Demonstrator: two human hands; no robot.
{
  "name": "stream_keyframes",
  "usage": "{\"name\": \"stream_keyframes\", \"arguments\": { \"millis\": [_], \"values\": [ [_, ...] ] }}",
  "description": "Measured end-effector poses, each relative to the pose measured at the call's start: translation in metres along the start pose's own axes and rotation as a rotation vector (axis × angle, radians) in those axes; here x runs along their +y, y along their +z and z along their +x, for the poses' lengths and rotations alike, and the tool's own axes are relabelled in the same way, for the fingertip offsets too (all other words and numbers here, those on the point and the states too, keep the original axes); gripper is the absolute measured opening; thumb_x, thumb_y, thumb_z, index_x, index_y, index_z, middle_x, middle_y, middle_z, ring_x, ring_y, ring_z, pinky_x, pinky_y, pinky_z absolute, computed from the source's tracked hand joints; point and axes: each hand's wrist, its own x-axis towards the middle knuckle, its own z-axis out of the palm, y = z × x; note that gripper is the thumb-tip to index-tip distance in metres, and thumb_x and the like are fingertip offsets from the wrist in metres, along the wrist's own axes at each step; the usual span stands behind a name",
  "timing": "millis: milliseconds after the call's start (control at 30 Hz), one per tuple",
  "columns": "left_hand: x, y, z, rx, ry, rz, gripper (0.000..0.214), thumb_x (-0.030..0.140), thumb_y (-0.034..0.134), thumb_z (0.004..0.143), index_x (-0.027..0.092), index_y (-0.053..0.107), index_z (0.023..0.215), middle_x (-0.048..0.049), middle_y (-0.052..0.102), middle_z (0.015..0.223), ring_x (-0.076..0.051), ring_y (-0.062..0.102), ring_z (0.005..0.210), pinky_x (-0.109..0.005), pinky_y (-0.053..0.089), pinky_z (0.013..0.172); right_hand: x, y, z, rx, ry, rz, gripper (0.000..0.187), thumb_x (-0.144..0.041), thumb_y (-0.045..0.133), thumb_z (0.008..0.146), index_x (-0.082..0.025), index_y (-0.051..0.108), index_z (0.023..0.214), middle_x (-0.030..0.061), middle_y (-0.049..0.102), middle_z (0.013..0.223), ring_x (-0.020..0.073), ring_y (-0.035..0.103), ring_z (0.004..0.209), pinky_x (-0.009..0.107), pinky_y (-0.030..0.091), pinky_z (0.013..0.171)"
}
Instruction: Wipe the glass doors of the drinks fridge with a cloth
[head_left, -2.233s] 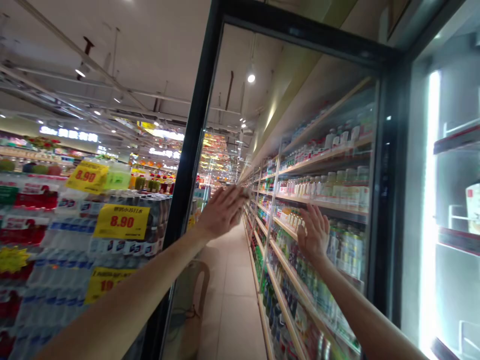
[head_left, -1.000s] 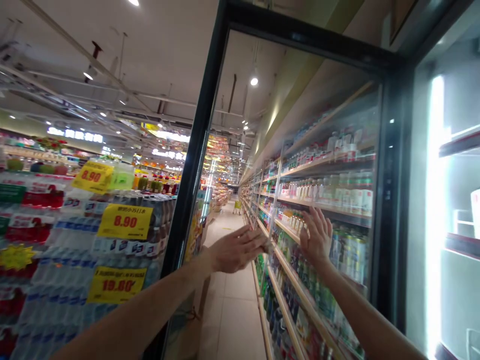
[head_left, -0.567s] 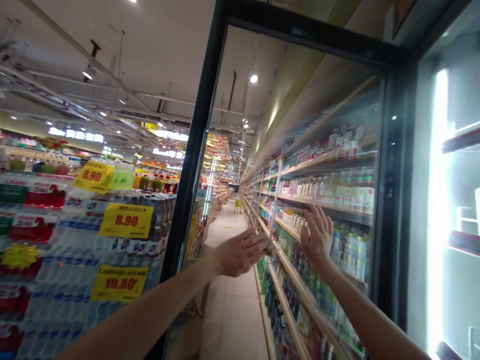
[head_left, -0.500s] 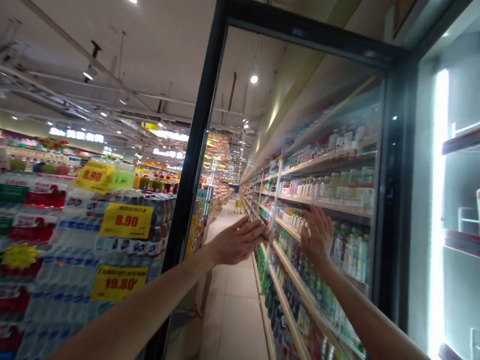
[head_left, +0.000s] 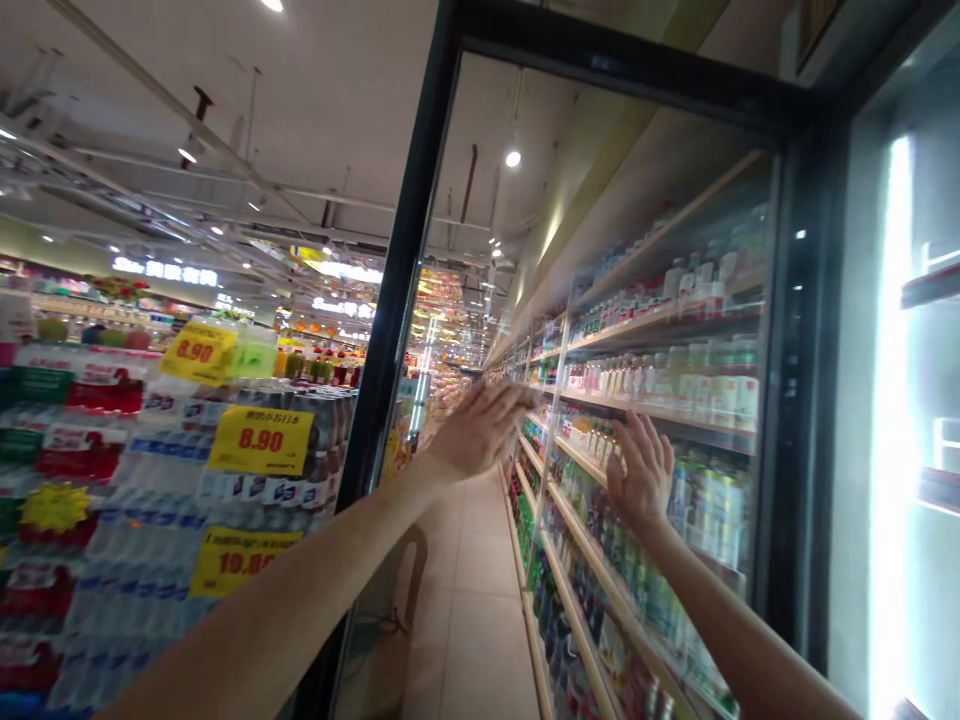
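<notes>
A tall glass cooler door with a black frame [head_left: 401, 280] stands swung open in front of me. My right hand [head_left: 641, 475] lies flat against the pane, fingers spread and pointing up, with nothing in it. My left hand [head_left: 484, 430] is stretched out further left on the same pane, fingers straight and close together and a little smeared by motion. I see nothing in it. Both forearms reach in from the bottom of the view.
Stacked bottled water with yellow price tags [head_left: 259, 440] fills the left side. Long drink shelves [head_left: 660, 400] and a tiled aisle [head_left: 465, 590] show through the glass. The lit cooler interior [head_left: 892, 420] is at far right. A beige chair back [head_left: 401, 600] stands behind the door.
My left hand slid down the glass and has now come back up and slightly left. My right hand has stayed flat in the same spot on the pane.
</notes>
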Motion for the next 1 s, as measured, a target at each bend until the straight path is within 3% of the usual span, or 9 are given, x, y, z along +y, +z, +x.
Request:
{"name": "stream_keyframes", "arguments": {
  "millis": [67,133,267,333,567,733,800,867,1000],
  "values": [
    [-0.009,0.001,0.015,0.041,-0.224,0.036,0.04,0.026,0.038,0.088,0.016,0.048,0.126,-0.0094,0.047,0.135,-0.026,0.032,0.131,-0.046,0.025,0.109,0.0,0.0,0.0,0.0,0.001,-0.002,0.048,-0.025,0.043,0.085,-0.024,0.042,0.133,0.0085,0.047,0.137,0.0214,0.037,0.132,0.041,0.026,0.108],
    [0.001,0.004,0.018,0.006,-0.235,0.029,0.042,0.025,0.038,0.088,0.015,0.047,0.128,-0.0098,0.044,0.137,-0.027,0.03,0.132,-0.046,0.024,0.109,0.0,0.0,0.0,0.006,-0.004,-0.004,0.047,-0.026,0.042,0.085,-0.024,0.043,0.132,0.0088,0.047,0.137,0.0215,0.037,0.132,0.041,0.026,0.107],
    [0.047,0.01,-0.003,-0.118,0.219,-0.089,0.046,0.029,0.042,0.087,0.022,0.042,0.132,-0.0037,0.043,0.139,-0.024,0.031,0.132,-0.042,0.021,0.112,0.001,0.0,0.0,0.008,-0.019,-0.013,0.045,-0.026,0.042,0.085,-0.021,0.044,0.13,0.0099,0.047,0.137,0.0218,0.037,0.132,0.041,0.026,0.107],
    [0.053,0.012,-0.009,-0.119,0.312,-0.11,0.046,0.03,0.042,0.087,0.024,0.042,0.133,-0.0019,0.045,0.138,-0.022,0.032,0.132,-0.041,0.02,0.112,0.0,0.0,0.0,0.005,-0.017,-0.013,0.046,-0.025,0.041,0.085,-0.022,0.044,0.131,0.0098,0.047,0.136,0.0216,0.037,0.132,0.041,0.026,0.107],
    [0.015,0.009,0.019,0.016,-0.218,0.049,0.044,0.026,0.038,0.088,0.015,0.045,0.13,-0.0089,0.042,0.14,-0.027,0.027,0.135,-0.047,0.019,0.112,-0.001,0.0,0.0,0.017,-0.008,-0.006,0.043,-0.026,0.042,0.085,-0.022,0.046,0.128,0.0095,0.05,0.134,0.0216,0.038,0.131,0.041,0.027,0.107],
    [0.066,0.019,-0.001,-0.128,0.236,-0.036,0.045,0.027,0.036,0.09,0.019,0.04,0.134,-0.0046,0.039,0.143,-0.022,0.029,0.134,-0.042,0.019,0.113,0.0,-0.001,0.0,0.01,-0.007,-0.004,0.046,-0.025,0.043,0.085,-0.022,0.044,0.131,0.0101,0.048,0.136,0.0222,0.038,0.131,0.041,0.026,0.108],
    [0.069,0.021,-0.003,-0.122,0.342,-0.07,0.044,0.028,0.035,0.09,0.019,0.042,0.133,-0.004,0.042,0.141,-0.021,0.032,0.133,-0.041,0.019,0.113,0.0,-0.001,0.0,0.009,-0.009,0.005,0.049,-0.024,0.044,0.084,-0.023,0.042,0.133,0.0096,0.047,0.137,0.0221,0.037,0.132,0.042,0.026,0.108],
    [0.05,0.018,0.006,-0.1,0.27,-0.066,0.044,0.028,0.034,0.09,0.019,0.041,0.133,-0.0041,0.044,0.139,-0.022,0.033,0.132,-0.042,0.02,0.112,0.0,-0.001,0.0,0.011,-0.007,0.012,0.05,-0.023,0.044,0.084,-0.024,0.041,0.134,0.0092,0.047,0.138,0.0218,0.037,0.132,0.042,0.026,0.108],
    [0.0,0.009,0.037,-0.009,-0.24,0.006,0.044,0.024,0.035,0.089,0.017,0.042,0.133,-0.0082,0.044,0.138,-0.026,0.032,0.132,-0.047,0.022,0.11,-0.002,-0.001,0.001,0.015,-0.009,0.009,0.045,-0.024,0.043,0.085,-0.022,0.045,0.13,0.0098,0.049,0.136,0.0222,0.038,0.131,0.042,0.028,0.107]
  ]
}}
